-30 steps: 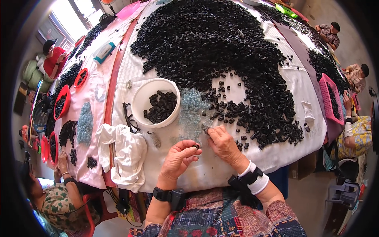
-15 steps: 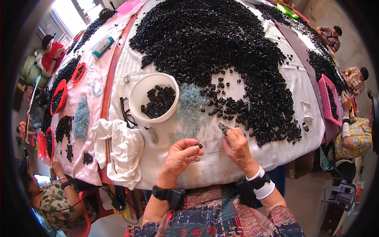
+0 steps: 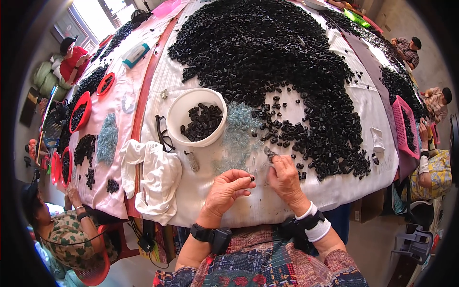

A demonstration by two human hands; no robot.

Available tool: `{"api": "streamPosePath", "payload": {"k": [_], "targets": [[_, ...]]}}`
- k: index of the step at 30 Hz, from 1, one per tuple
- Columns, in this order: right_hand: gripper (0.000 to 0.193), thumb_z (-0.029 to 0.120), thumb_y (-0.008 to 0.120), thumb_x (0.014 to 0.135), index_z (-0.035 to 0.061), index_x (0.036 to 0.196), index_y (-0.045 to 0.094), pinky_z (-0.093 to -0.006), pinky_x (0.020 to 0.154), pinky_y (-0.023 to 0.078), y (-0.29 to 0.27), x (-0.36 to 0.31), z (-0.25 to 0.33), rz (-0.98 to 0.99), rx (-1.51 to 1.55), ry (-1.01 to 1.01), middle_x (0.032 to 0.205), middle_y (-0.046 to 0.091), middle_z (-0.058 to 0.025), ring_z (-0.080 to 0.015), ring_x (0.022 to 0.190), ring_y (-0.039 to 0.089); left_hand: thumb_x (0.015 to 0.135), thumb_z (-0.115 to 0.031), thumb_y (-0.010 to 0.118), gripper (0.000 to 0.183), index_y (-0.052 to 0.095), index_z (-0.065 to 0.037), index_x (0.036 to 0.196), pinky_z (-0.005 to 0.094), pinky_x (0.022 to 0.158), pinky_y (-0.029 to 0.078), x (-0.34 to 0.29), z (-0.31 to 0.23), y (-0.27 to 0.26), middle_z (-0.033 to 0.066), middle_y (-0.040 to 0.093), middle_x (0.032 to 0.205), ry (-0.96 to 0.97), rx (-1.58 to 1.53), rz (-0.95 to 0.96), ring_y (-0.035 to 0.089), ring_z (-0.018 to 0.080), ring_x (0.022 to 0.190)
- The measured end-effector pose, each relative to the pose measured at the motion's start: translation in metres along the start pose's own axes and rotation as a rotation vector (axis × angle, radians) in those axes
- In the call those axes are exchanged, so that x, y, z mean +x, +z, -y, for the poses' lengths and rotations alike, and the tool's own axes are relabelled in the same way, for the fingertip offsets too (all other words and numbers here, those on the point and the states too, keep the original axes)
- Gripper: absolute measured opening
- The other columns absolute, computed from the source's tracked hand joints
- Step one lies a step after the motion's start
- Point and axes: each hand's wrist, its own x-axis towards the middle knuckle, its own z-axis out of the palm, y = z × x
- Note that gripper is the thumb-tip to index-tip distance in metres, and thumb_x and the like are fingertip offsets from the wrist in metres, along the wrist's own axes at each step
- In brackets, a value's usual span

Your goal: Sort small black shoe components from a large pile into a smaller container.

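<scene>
My left hand [image 3: 225, 191] is closed in a pinch on a small black plastic piece [image 3: 252, 178] between thumb and fingertips. Just to its right, my right hand [image 3: 287, 181] grips a small grey, crumpled-looking item [image 3: 269, 152]; its kind is unclear. Both hands are above the near part of the white cloth [image 3: 248, 210]. Beyond them lie a patch of tiny pale-blue clear pieces [image 3: 240, 122] and a large heap of black plastic pieces [image 3: 263, 48]. A white tub [image 3: 204, 142] to the left holds more black pieces.
A white garment [image 3: 155, 184], dark-framed glasses [image 3: 164, 134] and a small grey bundle [image 3: 193, 161] lie near the tub. A small white tube-like item [image 3: 377, 139] and a pink basket [image 3: 404, 125] are at right. Several other people sit around the tables.
The view has shifted a little, so the table appears farther right. My hands are slightly closer together, with the same holds.
</scene>
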Motion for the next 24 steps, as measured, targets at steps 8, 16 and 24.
{"api": "streamPosePath", "payload": {"k": [8,16,24], "targets": [[0.027,-0.006,0.059,0.067,-0.0013,0.094,0.057,-0.0382,0.075,0.046,-0.001,0.005,0.002,0.010,0.037,-0.074,0.086,0.057,-0.0147,-0.0318,0.083,0.054,0.084,-0.004,0.063,0.019,0.060,-0.003,0.102,0.0253,0.061,0.055,-0.003,0.001,0.001,0.0084,0.066,0.091,0.020,0.013,-0.034,0.066,0.0176,0.079],[0.025,-0.004,0.058,0.069,-0.0007,0.093,0.057,-0.0368,0.073,0.048,-0.002,0.010,0.005,0.117,0.071,-0.130,0.083,0.059,-0.0120,-0.0294,0.082,0.056,0.086,-0.006,0.061,0.015,0.060,-0.005,0.101,0.0253,0.057,0.053,-0.006,0.002,-0.004,0.0091,0.066,0.088,0.053,-0.048,-0.035,0.064,0.0143,0.071],[0.027,-0.001,0.057,0.071,0.0014,0.097,0.057,-0.0358,0.072,0.049,0.003,0.009,0.002,0.170,-0.051,-0.094,0.086,0.058,-0.0115,-0.0283,0.083,0.056,0.084,-0.007,0.065,0.021,0.058,-0.002,0.102,0.0244,0.059,0.053,-0.008,0.000,0.002,0.0098,0.066,0.088,0.044,0.003,-0.019,0.065,0.0163,0.075]]}}
